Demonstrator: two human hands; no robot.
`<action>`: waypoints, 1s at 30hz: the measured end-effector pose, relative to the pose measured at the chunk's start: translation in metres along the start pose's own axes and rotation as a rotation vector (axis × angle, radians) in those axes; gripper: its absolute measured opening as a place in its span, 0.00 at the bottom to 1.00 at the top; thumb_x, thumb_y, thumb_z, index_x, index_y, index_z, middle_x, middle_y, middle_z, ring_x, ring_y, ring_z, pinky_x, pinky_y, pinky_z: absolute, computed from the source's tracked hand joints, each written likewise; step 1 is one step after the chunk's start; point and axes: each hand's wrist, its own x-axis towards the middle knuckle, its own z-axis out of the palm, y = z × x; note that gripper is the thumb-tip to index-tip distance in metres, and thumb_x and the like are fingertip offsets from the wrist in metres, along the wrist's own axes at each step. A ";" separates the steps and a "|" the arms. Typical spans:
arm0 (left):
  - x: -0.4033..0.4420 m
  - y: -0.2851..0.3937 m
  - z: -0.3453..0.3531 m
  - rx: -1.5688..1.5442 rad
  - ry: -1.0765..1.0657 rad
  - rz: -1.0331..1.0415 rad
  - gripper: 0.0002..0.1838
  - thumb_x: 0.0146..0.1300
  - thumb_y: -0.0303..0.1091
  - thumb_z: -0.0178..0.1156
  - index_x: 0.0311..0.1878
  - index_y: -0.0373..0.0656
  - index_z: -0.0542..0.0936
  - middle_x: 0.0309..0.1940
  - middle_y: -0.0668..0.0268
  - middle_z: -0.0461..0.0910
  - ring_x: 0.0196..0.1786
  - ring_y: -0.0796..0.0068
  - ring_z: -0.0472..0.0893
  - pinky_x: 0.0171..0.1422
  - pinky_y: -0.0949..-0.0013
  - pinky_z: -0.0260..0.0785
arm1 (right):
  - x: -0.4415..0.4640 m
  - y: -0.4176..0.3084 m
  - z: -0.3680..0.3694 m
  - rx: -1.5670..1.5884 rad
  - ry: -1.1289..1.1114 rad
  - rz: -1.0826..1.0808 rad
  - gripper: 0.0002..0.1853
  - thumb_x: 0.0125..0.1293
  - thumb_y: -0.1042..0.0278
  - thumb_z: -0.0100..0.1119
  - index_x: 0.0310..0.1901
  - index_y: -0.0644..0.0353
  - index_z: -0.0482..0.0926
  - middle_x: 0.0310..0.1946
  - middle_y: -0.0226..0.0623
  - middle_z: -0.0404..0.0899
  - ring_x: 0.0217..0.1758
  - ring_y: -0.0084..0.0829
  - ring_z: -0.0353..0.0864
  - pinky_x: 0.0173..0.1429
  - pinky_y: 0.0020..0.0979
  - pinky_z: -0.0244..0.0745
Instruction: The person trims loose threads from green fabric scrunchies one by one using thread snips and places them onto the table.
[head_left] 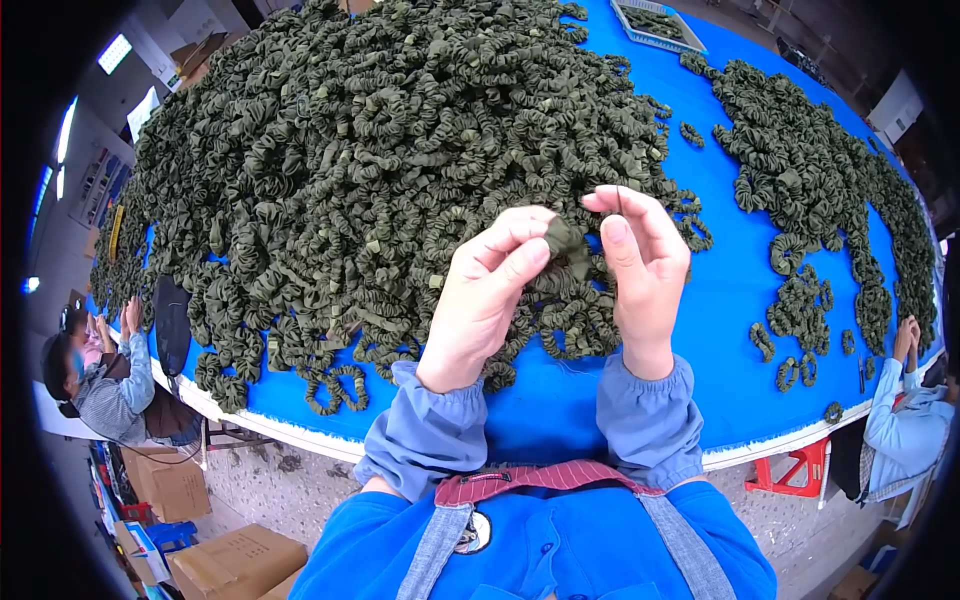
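Over the blue table [730,350], the left hand [650,262] is raised, fingers curled, apparently pinching something thin. The right hand [497,275], tilted inward, clamps a dark green scrunchie [564,240] between thumb and fingers, before the scrunchie heap [390,150]. The chest badge [474,533] is unreadable.

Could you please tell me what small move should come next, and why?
I would perhaps bring the right hand in to steady the green fabric piece's far side: the left hand pinches only the near side, and the right fingertips seem raised just beside it.
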 end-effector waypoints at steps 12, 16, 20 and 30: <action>-0.002 0.001 0.001 0.328 -0.077 0.119 0.07 0.63 0.22 0.57 0.44 0.38 0.78 0.39 0.65 0.77 0.38 0.80 0.74 0.40 0.79 0.66 | 0.011 -0.007 -0.029 0.282 -0.406 0.527 0.08 0.58 0.79 0.62 0.40 0.66 0.78 0.30 0.29 0.79 0.29 0.16 0.72 0.35 0.15 0.68; 0.000 0.002 -0.002 0.486 -0.095 0.292 0.07 0.61 0.20 0.56 0.41 0.38 0.79 0.40 0.65 0.77 0.38 0.79 0.74 0.40 0.79 0.66 | 0.010 -0.010 -0.027 0.212 -0.374 0.484 0.07 0.57 0.82 0.61 0.38 0.65 0.79 0.29 0.28 0.79 0.27 0.15 0.71 0.32 0.16 0.66; 0.001 0.005 -0.005 0.867 -0.196 0.391 0.07 0.59 0.19 0.56 0.39 0.38 0.80 0.40 0.64 0.77 0.40 0.77 0.75 0.42 0.78 0.67 | 0.008 -0.011 -0.024 0.009 -0.225 0.317 0.10 0.53 0.85 0.61 0.37 0.63 0.79 0.30 0.30 0.79 0.26 0.18 0.71 0.30 0.17 0.66; 0.001 0.013 -0.003 0.366 0.017 0.319 0.06 0.57 0.20 0.57 0.37 0.37 0.80 0.48 0.60 0.74 0.44 0.72 0.74 0.49 0.74 0.68 | -0.013 -0.013 0.009 -0.399 -0.372 -0.492 0.18 0.43 0.88 0.62 0.40 0.64 0.80 0.34 0.37 0.79 0.29 0.24 0.75 0.29 0.20 0.68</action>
